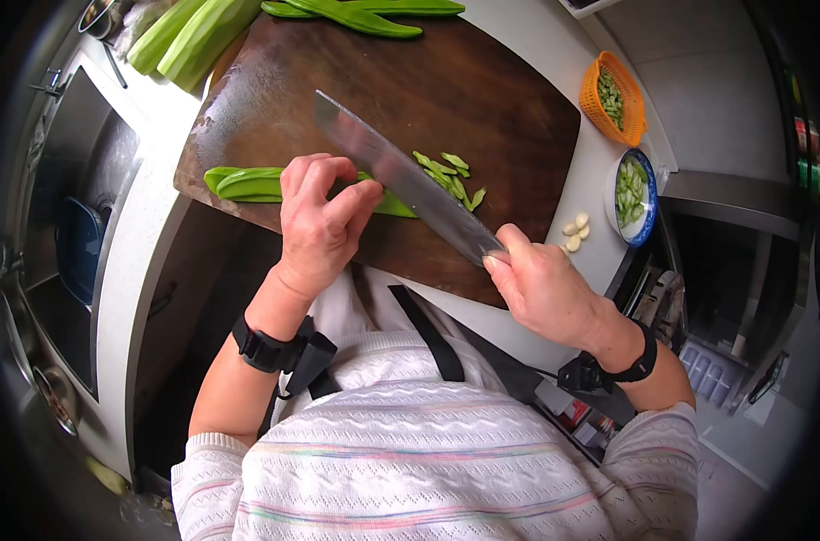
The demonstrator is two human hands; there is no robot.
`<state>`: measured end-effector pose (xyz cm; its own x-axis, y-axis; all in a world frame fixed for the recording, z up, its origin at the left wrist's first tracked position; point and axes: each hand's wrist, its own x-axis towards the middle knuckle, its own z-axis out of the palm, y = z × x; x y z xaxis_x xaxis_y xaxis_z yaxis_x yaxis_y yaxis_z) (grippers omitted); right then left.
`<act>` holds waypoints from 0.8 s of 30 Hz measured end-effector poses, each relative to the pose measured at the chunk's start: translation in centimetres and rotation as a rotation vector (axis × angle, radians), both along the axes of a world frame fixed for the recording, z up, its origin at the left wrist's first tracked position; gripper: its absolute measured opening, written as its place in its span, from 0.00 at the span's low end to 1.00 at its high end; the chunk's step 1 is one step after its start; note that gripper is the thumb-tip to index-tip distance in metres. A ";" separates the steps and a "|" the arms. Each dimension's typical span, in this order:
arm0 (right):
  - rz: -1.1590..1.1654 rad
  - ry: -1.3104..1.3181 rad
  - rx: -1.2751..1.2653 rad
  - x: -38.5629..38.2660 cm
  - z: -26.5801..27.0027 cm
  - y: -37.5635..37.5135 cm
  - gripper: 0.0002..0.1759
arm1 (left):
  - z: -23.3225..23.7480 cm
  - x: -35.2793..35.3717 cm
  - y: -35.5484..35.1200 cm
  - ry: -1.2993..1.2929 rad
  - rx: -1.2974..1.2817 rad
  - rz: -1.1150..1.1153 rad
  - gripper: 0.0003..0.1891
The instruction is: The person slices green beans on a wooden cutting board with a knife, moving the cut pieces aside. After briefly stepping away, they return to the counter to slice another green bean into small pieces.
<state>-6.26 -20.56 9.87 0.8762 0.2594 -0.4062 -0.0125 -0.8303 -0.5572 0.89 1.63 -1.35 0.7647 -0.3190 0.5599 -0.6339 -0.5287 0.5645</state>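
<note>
My right hand (551, 287) is wrapped round the handle end of a broad cleaver (401, 176), its blade slanting up and left over the dark wooden cutting board (464, 81). Long flat green beans (248, 184) lie along the board's near edge. Over them is my left hand (324, 212), its fingers bent near the blade; whether they press on the beans is hard to tell. Just right of the blade lie slanted cut pieces of bean (455, 180).
More whole beans (365, 13) lie at the board's far edge, beside peeled pale green gourds (193, 41). To the right are an orange basket (593, 99), a blue-rimmed bowl (645, 227), both with cut greens, and several garlic cloves (573, 232). A sink (81, 180) is at left.
</note>
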 end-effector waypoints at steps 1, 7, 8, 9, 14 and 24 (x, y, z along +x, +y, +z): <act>0.004 -0.002 -0.004 0.1 0.0 0.1 0.09 | 0.0 0.0 0.1 0.006 -0.003 -0.005 0.13; 0.003 -0.059 0.021 1.5 -2.9 1.3 0.10 | -0.2 0.0 0.0 -0.015 0.019 0.000 0.13; -0.012 -0.065 0.047 1.4 -2.9 1.2 0.10 | -0.2 0.0 0.1 -0.017 0.027 0.000 0.13; -0.033 -0.066 0.073 1.1 -2.8 1.1 0.10 | -0.2 -0.2 0.1 -0.010 0.023 -0.008 0.13; -0.043 -0.009 0.035 0.0 -2.0 -0.5 0.10 | -0.1 0.0 0.1 0.001 0.010 -0.017 0.13; -0.003 0.021 0.009 0.2 -0.3 0.2 0.10 | -0.1 0.1 0.2 0.010 -0.012 -0.019 0.12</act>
<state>-6.09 -20.38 9.61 0.8681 0.2604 -0.4226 -0.0270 -0.8253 -0.5640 0.99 1.80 -1.44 0.7644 -0.3266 0.5560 -0.6377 -0.5102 0.5771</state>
